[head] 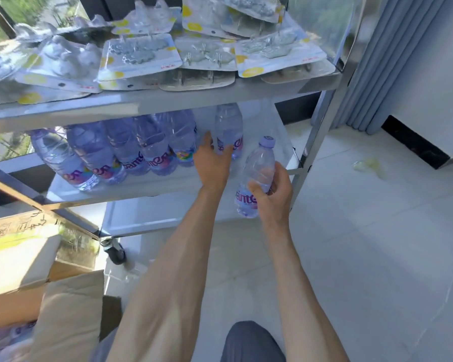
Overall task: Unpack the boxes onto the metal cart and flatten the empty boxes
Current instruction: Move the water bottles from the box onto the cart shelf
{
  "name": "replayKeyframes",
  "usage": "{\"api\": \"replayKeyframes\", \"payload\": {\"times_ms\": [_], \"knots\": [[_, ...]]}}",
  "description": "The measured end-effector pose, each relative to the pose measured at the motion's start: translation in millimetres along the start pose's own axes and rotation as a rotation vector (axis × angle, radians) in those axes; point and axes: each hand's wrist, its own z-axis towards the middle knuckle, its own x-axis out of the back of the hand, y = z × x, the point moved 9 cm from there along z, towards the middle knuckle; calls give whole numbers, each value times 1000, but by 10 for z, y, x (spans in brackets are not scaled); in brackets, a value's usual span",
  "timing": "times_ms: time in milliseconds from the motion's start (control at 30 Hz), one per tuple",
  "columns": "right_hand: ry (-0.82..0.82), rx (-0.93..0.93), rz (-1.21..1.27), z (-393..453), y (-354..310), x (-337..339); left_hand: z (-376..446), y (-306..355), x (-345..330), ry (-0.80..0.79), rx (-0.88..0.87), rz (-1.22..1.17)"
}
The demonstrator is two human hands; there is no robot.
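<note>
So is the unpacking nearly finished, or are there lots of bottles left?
Partly done. Blister packs fill the cart's top shelf, and a row of water bottles stands on the middle shelf. In hand now: the left hand touches a standing bottle, and the right hand grips another bottle. Left: the cardboard box is open and unflattened, with more bottles seemingly inside.

Both bare forearms extended forward and up from bottom of the head view, roughly parallel. Left hand point(211, 163) reaches furthest, palm down, fingers loosely spread and straight, fingertips against a standing bottle point(228, 126). Right hand point(272, 194) sits lower and nearer, fingers and thumb wrapped round a tilted bottle point(256, 176).
</note>
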Motion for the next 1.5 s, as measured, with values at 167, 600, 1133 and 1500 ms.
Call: {"api": "replayKeyframes", "payload": {"times_ms": [167, 600, 1133, 1500], "knots": [[-76, 107, 22, 129, -350, -442, -250, -475, 786, 349, 125, -2], [-238, 239, -216, 411, -322, -1287, -177, -333, 500, -76, -131, -93], [53, -86, -297, 939, 257, -1116, -100, -453, 453, 108, -108, 52], [-135, 28, -136, 546, 245, -1082, -141, -482, 310, 29, -101, -158]]}}
